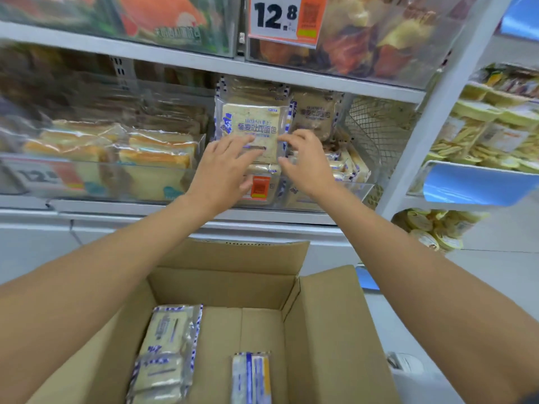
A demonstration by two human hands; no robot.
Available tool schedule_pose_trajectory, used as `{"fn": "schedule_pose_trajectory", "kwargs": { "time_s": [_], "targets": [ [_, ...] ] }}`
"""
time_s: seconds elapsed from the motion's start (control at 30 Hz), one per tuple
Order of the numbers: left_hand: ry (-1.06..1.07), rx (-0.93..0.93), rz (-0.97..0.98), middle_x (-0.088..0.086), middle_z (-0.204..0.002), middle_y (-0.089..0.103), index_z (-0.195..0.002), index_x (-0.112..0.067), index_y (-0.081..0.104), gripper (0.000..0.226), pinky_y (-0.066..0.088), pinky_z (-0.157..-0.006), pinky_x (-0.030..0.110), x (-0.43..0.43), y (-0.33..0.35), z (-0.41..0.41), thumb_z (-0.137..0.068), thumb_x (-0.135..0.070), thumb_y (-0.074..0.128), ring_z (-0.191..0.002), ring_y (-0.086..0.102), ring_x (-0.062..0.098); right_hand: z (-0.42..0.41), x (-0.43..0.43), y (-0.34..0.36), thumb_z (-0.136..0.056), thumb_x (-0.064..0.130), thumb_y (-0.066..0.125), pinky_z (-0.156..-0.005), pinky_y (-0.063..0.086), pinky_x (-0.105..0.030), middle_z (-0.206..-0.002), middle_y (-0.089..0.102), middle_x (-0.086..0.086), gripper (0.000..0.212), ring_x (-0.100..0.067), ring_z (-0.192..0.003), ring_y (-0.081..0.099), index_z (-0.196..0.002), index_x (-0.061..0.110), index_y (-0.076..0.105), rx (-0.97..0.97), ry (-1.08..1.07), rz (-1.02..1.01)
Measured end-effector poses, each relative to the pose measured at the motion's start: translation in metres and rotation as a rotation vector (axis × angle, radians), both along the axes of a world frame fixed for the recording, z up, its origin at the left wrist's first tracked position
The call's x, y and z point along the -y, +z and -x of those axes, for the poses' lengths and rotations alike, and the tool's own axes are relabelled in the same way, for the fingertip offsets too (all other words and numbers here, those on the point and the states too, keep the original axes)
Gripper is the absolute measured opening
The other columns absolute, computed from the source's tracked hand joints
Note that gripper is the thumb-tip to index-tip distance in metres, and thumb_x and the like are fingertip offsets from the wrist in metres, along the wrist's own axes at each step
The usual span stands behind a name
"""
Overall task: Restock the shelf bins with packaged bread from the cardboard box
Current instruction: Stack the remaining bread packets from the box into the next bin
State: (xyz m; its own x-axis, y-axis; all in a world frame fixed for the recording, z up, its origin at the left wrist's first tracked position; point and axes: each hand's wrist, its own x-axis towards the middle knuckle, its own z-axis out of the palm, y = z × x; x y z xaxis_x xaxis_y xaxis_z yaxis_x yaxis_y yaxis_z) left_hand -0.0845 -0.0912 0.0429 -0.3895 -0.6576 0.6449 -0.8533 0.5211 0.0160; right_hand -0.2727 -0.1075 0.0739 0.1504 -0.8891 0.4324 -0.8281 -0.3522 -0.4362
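A clear bread package with blue print (253, 123) stands upright at the front of a clear shelf bin (344, 196). My left hand (224, 170) lies with straight fingers against the package's lower left. My right hand (303, 161) touches its lower right edge with lightly bent fingers. More of the same packages stand behind and beside it (316, 115). Below my arms, the open cardboard box (320, 330) holds bread packages at its left (166, 354) and one at the middle bottom (252, 377).
A neighbouring bin to the left holds sliced-bread packs (151, 158). A price sign reading 12.8 (280, 18) hangs on the shelf above. A wire mesh divider (376, 126) stands right of the bin. Another rack with yellow snack packs (490, 126) is at the far right.
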Motion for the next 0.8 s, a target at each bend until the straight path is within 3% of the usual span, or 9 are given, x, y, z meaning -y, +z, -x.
{"fn": "schedule_pose_trajectory", "kwargs": {
  "time_s": [0.13, 0.23, 0.33, 0.47, 0.5, 0.57, 0.63, 0.73, 0.8],
  "targets": [
    [-0.035, -0.173, -0.2, 0.004, -0.109, 0.064, -0.114, -0.014, 0.064, 0.032, 0.045, -0.081, 0.041, -0.036, -0.035, -0.007, -0.082, -0.015, 0.065, -0.099, 0.057, 0.026, -0.01, -0.046, -0.043, -0.087, 0.007, 0.058, -0.078, 0.038, -0.018, -0.101, 0.056, -0.001, 0.019, -0.012, -0.085, 0.052, -0.102, 0.012, 0.068, 0.118, 0.013, 0.07],
    [-0.006, -0.411, -0.571, 0.0, -0.099, 0.067, -0.106, -0.017, 0.066, 0.023, 0.049, -0.083, 0.037, -0.067, -0.098, -0.023, -0.084, -0.011, 0.063, -0.086, 0.058, 0.016, -0.021, -0.083, -0.113, -0.085, 0.004, 0.056, -0.074, 0.046, -0.026, -0.091, 0.064, -0.001, 0.018, -0.012, -0.077, 0.056, -0.092, 0.014, 0.069, 0.121, 0.093, -0.163],
    [0.125, -0.451, -0.887, 0.0, -0.098, 0.066, -0.105, -0.02, 0.066, 0.022, 0.05, -0.084, 0.036, -0.092, -0.175, -0.05, -0.085, -0.011, 0.064, -0.082, 0.059, 0.015, -0.025, -0.111, -0.207, -0.085, 0.003, 0.055, -0.074, 0.048, -0.029, -0.088, 0.064, 0.003, 0.021, -0.013, -0.075, 0.057, -0.091, 0.017, 0.07, 0.056, 0.067, -0.53],
    [0.311, -0.489, -1.191, 0.003, -0.095, 0.064, -0.105, -0.013, 0.067, 0.019, 0.045, -0.068, 0.02, -0.124, -0.254, -0.086, -0.087, -0.01, 0.062, -0.077, 0.061, 0.018, -0.031, -0.142, -0.323, -0.088, 0.012, 0.051, -0.082, 0.052, -0.032, -0.099, 0.067, -0.008, 0.018, -0.027, -0.096, 0.065, -0.096, 0.009, 0.067, -0.172, -0.025, -1.064],
    [0.341, -0.501, -1.256, 0.004, -0.097, 0.064, -0.105, -0.014, 0.066, 0.019, 0.043, -0.065, 0.02, -0.132, -0.269, -0.093, -0.088, -0.009, 0.061, -0.083, 0.063, 0.021, -0.035, -0.15, -0.343, -0.09, 0.02, 0.055, -0.086, 0.049, -0.032, -0.111, 0.064, -0.013, 0.024, -0.03, -0.106, 0.062, -0.107, 0.008, 0.064, -0.257, -0.029, -1.146],
    [0.379, -0.525, -1.35, 0.003, -0.099, 0.062, -0.101, -0.018, 0.064, 0.016, 0.044, -0.065, 0.022, -0.146, -0.291, -0.103, -0.088, -0.01, 0.062, -0.088, 0.062, 0.021, -0.046, -0.167, -0.38, -0.087, 0.043, 0.063, -0.098, 0.041, -0.035, -0.134, 0.049, -0.017, 0.059, -0.033, -0.125, 0.048, -0.133, 0.009, 0.048, -0.394, -0.056, -1.276],
    [0.408, -0.562, -1.392, 0.005, -0.099, 0.062, -0.096, -0.018, 0.062, 0.014, 0.045, -0.064, 0.018, -0.155, -0.307, -0.108, -0.089, -0.006, 0.062, -0.084, 0.06, 0.018, -0.061, -0.182, -0.406, -0.077, 0.053, 0.069, -0.102, 0.041, -0.042, -0.144, 0.031, -0.015, 0.086, -0.035, -0.133, 0.035, -0.142, 0.012, 0.03, -0.407, -0.129, -1.301],
    [0.432, -0.591, -1.462, 0.01, -0.103, 0.066, -0.094, -0.018, 0.062, 0.017, 0.05, -0.078, 0.023, -0.162, -0.327, -0.112, -0.088, -0.002, 0.06, -0.093, 0.063, 0.023, -0.072, -0.181, -0.424, -0.074, 0.032, 0.073, -0.092, 0.049, -0.044, -0.142, 0.028, -0.01, 0.073, -0.031, -0.13, 0.034, -0.133, 0.015, 0.033, -0.375, -0.124, -1.12],
    [0.436, -0.613, -1.478, 0.007, -0.112, 0.064, -0.098, -0.025, 0.061, 0.025, 0.051, -0.086, 0.031, -0.161, -0.333, -0.109, -0.088, -0.002, 0.059, -0.102, 0.063, 0.023, -0.071, -0.164, -0.419, -0.074, 0.018, 0.072, -0.093, 0.046, -0.036, -0.132, 0.04, -0.007, 0.063, -0.025, -0.12, 0.041, -0.129, 0.015, 0.04, -0.121, -0.085, -1.079]
  ]
}}
